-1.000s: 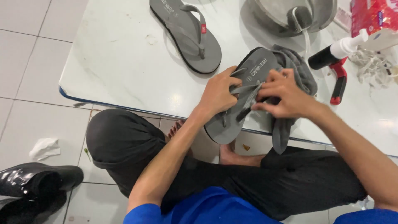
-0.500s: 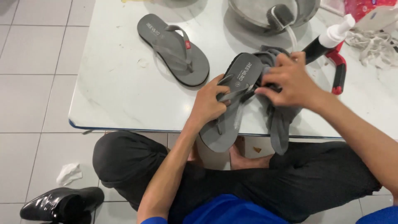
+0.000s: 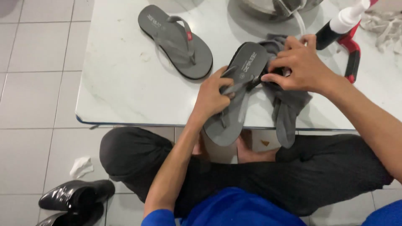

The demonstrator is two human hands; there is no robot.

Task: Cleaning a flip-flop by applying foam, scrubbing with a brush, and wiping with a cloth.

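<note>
Sandal [image 3: 240,98] rests at the table [image 3: 125,96] edge, strap pinched in my left hand [image 3: 213,96]. My right hand [image 3: 299,67] presses the grey cloth [image 3: 289,113] against it, fingers bunched. Wiping appears underway; second sandal [image 3: 176,39] lies untouched. View has shifted since earlier; grip unchanged.

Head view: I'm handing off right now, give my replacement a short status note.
Left hand grips the grey flip-flop by its strap, sole half over the white table edge.
Right hand presses a grey cloth against the flip-flop's toe end.
Second flip-flop lies alone on the table, untouched.
Spray bottle stands beside the right hand.
Wiping under way; how clean either is, I cannot tell.
</note>
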